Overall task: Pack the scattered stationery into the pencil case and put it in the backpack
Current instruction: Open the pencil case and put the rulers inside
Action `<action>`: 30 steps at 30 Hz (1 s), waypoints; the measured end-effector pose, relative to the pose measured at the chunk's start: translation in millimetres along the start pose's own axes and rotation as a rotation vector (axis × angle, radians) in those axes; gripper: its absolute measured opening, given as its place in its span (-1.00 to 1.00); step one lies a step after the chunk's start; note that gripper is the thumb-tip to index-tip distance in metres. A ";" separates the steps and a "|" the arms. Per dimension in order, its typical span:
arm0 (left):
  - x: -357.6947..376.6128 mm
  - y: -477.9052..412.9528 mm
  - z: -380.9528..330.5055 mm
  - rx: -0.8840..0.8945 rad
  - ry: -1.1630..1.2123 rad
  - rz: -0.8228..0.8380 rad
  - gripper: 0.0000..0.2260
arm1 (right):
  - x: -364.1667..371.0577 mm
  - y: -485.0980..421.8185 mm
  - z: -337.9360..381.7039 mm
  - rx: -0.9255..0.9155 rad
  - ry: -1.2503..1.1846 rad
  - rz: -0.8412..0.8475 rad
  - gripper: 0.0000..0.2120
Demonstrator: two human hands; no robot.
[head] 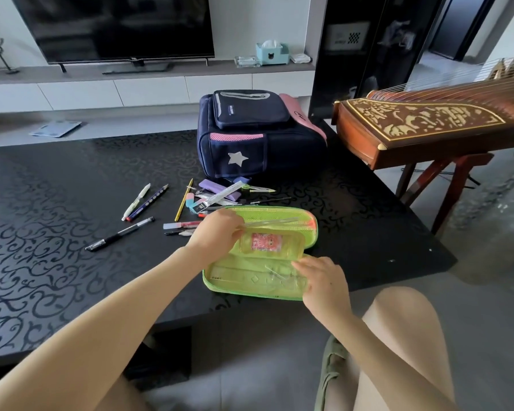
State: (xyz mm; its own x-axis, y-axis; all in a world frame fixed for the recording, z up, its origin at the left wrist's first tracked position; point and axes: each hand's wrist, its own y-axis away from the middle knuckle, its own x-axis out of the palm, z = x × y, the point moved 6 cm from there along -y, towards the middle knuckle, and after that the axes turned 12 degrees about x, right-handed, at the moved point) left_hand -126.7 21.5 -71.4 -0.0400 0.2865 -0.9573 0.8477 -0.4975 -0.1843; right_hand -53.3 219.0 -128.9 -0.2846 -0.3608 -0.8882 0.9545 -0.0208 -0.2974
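A green pencil case (238,280) lies open on the black table (57,203), with a middle flap bearing a pink sticker. My left hand (217,229) grips a clear ruler (276,222) over the case's far half. My right hand (324,283) pinches a clear plastic piece at the near half's right end. Loose stationery lies beyond the case: a black pen (119,234), a dotted pencil (149,201), a white pen (136,200), a yellow pencil (184,200), erasers (195,203) and a compass (257,189). The navy backpack (255,134) stands behind them.
A wooden zither (428,126) on a stand sits at the right, close to the table's corner. A television (116,28) and a tissue box (272,53) are on the far wall unit. My knees are at the lower edge.
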 end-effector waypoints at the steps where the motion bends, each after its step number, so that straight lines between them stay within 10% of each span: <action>1: 1.1 0.8 0.3 0.011 0.007 -0.012 -0.85 | -4.5 -0.9 -4.4 0.045 -0.084 -0.027 -0.45; 8: 0.6 10.2 -8.2 0.081 0.000 -0.069 -0.87 | -16.2 -33.0 6.7 0.084 -0.041 -0.058 -0.50; 14: -7.7 32.5 -30.8 0.095 0.060 -0.183 -0.62 | 1.3 -70.7 0.8 0.363 -0.228 0.275 -0.64; 19: 36.8 41.9 -57.8 0.301 0.073 0.098 -0.58 | 2.4 -79.7 -0.8 0.307 -0.245 0.341 -0.65; 30: 73.0 45.8 -38.5 0.052 0.250 0.293 -0.43 | -7.1 -86.2 -1.0 0.235 -0.261 0.407 -0.64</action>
State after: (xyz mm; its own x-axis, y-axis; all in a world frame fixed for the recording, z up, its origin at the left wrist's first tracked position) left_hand -70.4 51.1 -141.2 0.3354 0.3138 -0.8883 0.7757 -0.6270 0.0714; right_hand -133.7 224.3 -97.4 0.1154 -0.6021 -0.7901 0.9857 -0.0288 0.1659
